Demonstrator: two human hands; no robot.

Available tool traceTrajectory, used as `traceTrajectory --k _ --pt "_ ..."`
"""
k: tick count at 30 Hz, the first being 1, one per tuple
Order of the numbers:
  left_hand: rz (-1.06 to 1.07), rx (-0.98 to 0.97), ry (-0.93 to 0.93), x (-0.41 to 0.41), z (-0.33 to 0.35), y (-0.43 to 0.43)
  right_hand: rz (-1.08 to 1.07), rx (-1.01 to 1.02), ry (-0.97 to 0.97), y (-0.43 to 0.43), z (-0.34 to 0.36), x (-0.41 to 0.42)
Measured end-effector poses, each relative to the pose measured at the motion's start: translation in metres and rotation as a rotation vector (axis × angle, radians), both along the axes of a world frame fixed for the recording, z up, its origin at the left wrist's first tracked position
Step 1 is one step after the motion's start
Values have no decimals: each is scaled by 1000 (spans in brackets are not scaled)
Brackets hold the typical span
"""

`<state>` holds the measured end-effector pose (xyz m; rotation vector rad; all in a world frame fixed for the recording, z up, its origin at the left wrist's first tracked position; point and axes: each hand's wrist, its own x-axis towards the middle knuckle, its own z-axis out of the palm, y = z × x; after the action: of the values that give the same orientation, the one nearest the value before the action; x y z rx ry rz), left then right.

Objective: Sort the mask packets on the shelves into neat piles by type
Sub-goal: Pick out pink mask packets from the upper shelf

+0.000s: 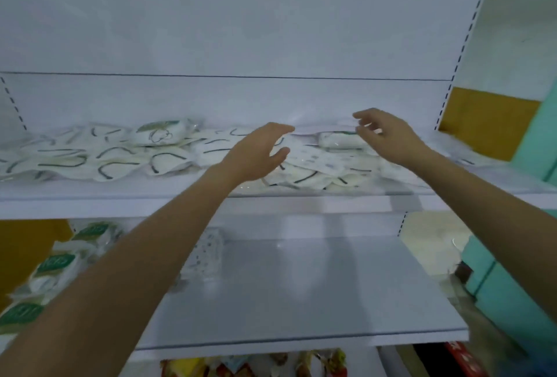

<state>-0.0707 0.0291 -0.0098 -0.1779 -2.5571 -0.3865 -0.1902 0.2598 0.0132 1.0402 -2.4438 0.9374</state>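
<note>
Strewn flat and overlapping along the upper shelf (pixel 120 199): white mask packets (pixel 90 159) with dark loops, a green-labelled packet (pixel 159 132) on top at left, dotted packets (pixel 316 159) mid-shelf. Heaped at the lower shelf's (pixel 301 301) left end: green-labelled ones (pixel 57 265), a dotted packet (pixel 208 253) beside them.

White shelving: upper shelf (pixel 120 199), lower shelf (pixel 301 286), plain back panel (pixel 241 15), slotted upright (pixel 471 30) at right edge. Beyond: wall (pixel 518 0) white above, mustard band (pixel 488 123) below. Teal unit (pixel 512 301) at right. Dim, even light.

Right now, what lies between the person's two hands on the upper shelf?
In the head view, a dotted mask packet and a plump white packet lie between the left hand and the right hand.
</note>
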Motion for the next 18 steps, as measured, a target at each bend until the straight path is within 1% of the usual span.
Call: traceTrajectory --k 3,7,9,12,13,16,18 --pt "23 52 -64 -57 8 17 -93 0 -68 28 14 -57" --pt "182 164 -220 -134 11 38 -132 1 -130 65 16 -127" --pt "229 199 -266 -161 10 43 -136 7 -147 81 17 -153" --pt "275 193 -333 -187 4 48 -131 31 -162 102 15 -183" --pt "290 227 -355 -193 3 50 -136 30 -165 108 14 -191" --pt "345 328 -340 -204 1 57 -152 8 -187 122 10 -209" --pt "392 376 -208 -209 -1 60 -157 9 -204 126 5 -217"
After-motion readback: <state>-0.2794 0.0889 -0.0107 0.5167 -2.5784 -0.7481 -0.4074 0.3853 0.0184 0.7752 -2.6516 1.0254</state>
